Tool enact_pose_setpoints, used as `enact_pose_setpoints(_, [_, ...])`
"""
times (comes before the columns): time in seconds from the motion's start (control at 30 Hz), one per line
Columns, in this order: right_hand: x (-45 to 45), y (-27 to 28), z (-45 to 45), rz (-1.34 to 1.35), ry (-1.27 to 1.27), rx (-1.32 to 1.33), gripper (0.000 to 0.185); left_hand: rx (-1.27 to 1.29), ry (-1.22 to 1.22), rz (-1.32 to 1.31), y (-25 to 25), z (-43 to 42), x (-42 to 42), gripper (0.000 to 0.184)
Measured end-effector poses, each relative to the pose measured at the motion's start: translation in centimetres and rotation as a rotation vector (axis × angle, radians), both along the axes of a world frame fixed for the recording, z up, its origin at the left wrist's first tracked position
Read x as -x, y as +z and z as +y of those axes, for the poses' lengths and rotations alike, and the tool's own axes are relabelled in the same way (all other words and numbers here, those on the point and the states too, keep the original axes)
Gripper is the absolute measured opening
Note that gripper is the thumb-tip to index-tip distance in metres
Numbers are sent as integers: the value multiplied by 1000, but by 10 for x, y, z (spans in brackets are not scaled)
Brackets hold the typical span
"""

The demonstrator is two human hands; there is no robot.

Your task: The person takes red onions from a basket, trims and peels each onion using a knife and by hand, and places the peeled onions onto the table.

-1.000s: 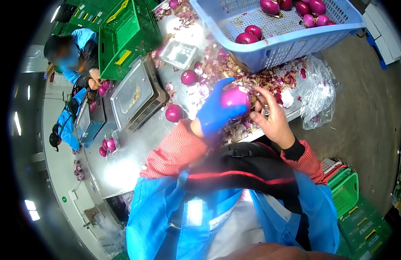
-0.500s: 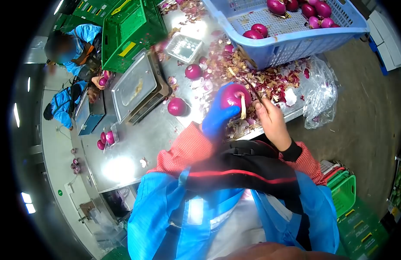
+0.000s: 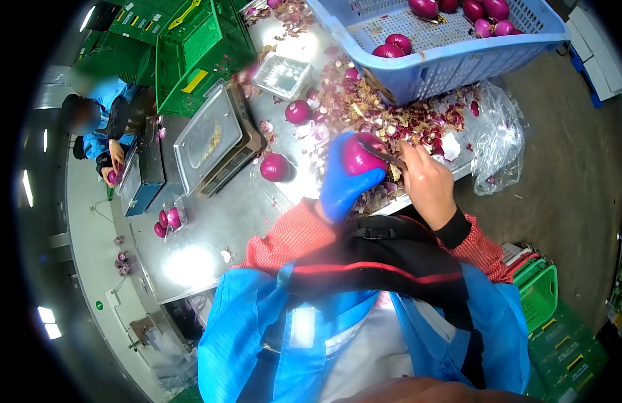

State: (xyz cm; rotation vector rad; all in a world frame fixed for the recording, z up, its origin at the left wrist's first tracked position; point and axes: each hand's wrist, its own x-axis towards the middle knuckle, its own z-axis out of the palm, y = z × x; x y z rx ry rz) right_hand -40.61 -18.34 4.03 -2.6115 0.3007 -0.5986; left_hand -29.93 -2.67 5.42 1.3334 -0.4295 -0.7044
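Observation:
In my left hand point(image 3: 346, 185), gloved in blue, is a large red onion point(image 3: 363, 154). My bare right hand point(image 3: 426, 180) is closed around a small dark knife point(image 3: 383, 155), whose blade lies against the onion's upper right side. Beneath and beyond both hands, a heap of onion skins and root scraps point(image 3: 418, 127) covers the metal table point(image 3: 210, 245). Two loose red onions, one nearer point(image 3: 275, 167) and one farther point(image 3: 298, 112), rest left of my left hand.
A blue basket point(image 3: 459, 64) with several onions stands beyond my hands. To the left are a scale point(image 3: 220, 138), a clear tray point(image 3: 282, 76) and a green crate point(image 3: 197, 60). A plastic bag point(image 3: 498, 141) hangs at the right edge. Another person point(image 3: 113, 121) handles an onion far left.
The knife has come onto the onion, and the pale stem strip seen half a second ago no longer hangs from it. The co-worker's hands have moved toward the lower left.

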Motion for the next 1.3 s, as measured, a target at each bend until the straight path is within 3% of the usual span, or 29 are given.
enact_pose_setpoints(0.27, [10, -16, -8, -22, -43, 40, 47, 74, 72, 124, 3, 1, 4, 75])
enact_pose_setpoints(0.37, [4, -8, -6, -123, 26, -88, 42, 39, 121, 84, 1, 2, 4, 80])
enact_pose_setpoints(0.47, [-3, 9, -5, -127, 67, -742, 39, -29, 141, 56, 0, -1, 6, 88])
enact_pose_setpoints(0.63, [-18, 13, -12, 103, 153, -893, 44, -184, 117, -341, -22, 3, 3, 98])
enact_pose_setpoints(0.73, [-24, -8, -21, 196, 310, -1073, 40, -199, 72, -367, -26, 5, 1, 96])
enact_pose_setpoints(0.83, [-20, -5, -10, 242, 243, -890, 29, -309, 97, -453, -37, 6, 3, 91])
enact_pose_setpoints(0.9, [-14, 7, 16, 108, 329, -561, 19, -262, 145, -374, -58, 10, 2, 88])
enact_pose_setpoints(1.03, [-19, 9, 19, 137, 263, -714, 22, -462, 117, -577, -20, 27, -9, 88])
enact_pose_setpoints(1.1, [-22, -2, 11, 119, 213, -761, 21, -581, 156, -464, -24, 56, -12, 89])
enact_pose_setpoints(1.2, [-19, -26, 13, 226, 229, -741, 21, -756, 173, -617, -44, 106, -29, 94])
enact_pose_setpoints(1.3, [-29, -27, 29, 335, 311, -823, 20, -879, 160, -519, -44, 130, -39, 90])
